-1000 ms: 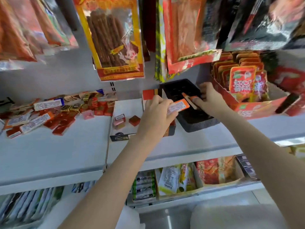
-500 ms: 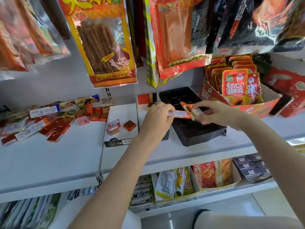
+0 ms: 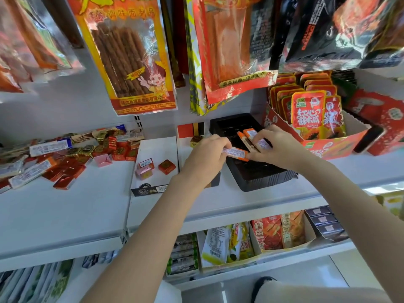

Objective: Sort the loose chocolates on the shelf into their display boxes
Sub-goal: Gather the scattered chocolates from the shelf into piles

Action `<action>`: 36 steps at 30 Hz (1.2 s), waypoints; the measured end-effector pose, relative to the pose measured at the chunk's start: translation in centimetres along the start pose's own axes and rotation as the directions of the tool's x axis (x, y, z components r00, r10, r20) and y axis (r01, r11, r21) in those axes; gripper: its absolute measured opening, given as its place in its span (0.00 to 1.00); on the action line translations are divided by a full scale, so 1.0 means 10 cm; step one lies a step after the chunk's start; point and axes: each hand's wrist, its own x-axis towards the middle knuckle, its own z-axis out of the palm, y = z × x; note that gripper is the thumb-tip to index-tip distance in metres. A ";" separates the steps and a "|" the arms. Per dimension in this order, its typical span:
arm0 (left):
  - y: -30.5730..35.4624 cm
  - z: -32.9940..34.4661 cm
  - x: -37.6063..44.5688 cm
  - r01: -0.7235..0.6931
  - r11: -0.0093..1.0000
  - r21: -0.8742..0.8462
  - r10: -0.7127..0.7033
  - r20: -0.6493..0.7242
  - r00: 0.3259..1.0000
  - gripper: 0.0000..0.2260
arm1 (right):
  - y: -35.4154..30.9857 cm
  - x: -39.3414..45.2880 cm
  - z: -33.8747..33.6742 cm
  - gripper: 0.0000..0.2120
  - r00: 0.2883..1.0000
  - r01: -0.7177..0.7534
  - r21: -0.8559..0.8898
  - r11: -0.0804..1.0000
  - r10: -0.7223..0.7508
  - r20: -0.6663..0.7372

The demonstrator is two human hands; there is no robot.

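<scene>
My left hand grips an orange-and-white chocolate bar by one end over the black display tray. My right hand holds two or three more orange bars above the same tray, and its fingertips touch the free end of the left hand's bar. A heap of loose chocolates, red, gold and white-wrapped, lies at the left of the white shelf. A few small squares sit in a shallow white box beside the tray.
Hanging snack bags crowd the space above the shelf. An orange carton of red sachets stands right of the tray. A gold square sits in a red-and-black box behind my left hand. The lower shelf holds more packets.
Both hands have drawn together over the black tray. The left hand's bar now reaches the right hand's fingers, and the right hand has come forward from the tray's back.
</scene>
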 end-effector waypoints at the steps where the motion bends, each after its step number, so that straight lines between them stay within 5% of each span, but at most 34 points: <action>1: -0.02 -0.02 -0.01 0.007 1.000 0.001 -0.007 -0.004 1.000 0.12 | -0.02 0.01 0.00 0.21 1.000 -0.001 -0.028 1.000 0.001 0.017; 5: -0.13 -0.19 -0.10 0.013 1.000 -0.013 -0.013 0.006 1.000 0.10 | -0.14 -0.02 0.00 0.17 0.997 0.037 0.028 0.999 -0.039 0.072; 10: -0.17 -0.30 -0.18 0.019 0.999 -0.046 -0.017 0.041 0.999 0.10 | -0.13 -0.01 -0.06 0.14 0.976 0.034 0.155 0.987 0.001 -0.219; 15: -0.09 -0.21 -0.16 0.015 0.994 -0.109 -0.015 0.005 1.000 0.09 | -0.07 0.02 0.03 0.13 0.935 0.016 0.178 0.984 0.048 -0.351; 20: 0.03 -0.02 -0.10 0.031 0.986 -0.161 -0.045 -0.082 0.996 0.12 | -0.12 0.11 0.16 0.15 0.966 0.067 0.192 0.979 -0.016 -0.256; 28: 0.00 0.18 -0.05 -0.018 0.977 0.214 0.011 0.037 0.999 0.21 | -0.06 0.04 0.13 0.19 0.998 0.050 0.041 0.998 -0.048 -0.040; 32: -0.05 0.07 -0.04 0.035 0.992 0.117 -0.027 -0.068 0.997 0.21 | -0.07 -0.03 0.08 0.21 0.998 0.016 0.016 1.000 -0.015 -0.058; 36: -0.24 -0.10 -0.19 0.069 0.995 0.072 -0.057 -0.156 0.986 0.15 | -0.31 -0.08 -0.02 0.18 0.982 0.139 0.063 0.988 -0.130 -0.135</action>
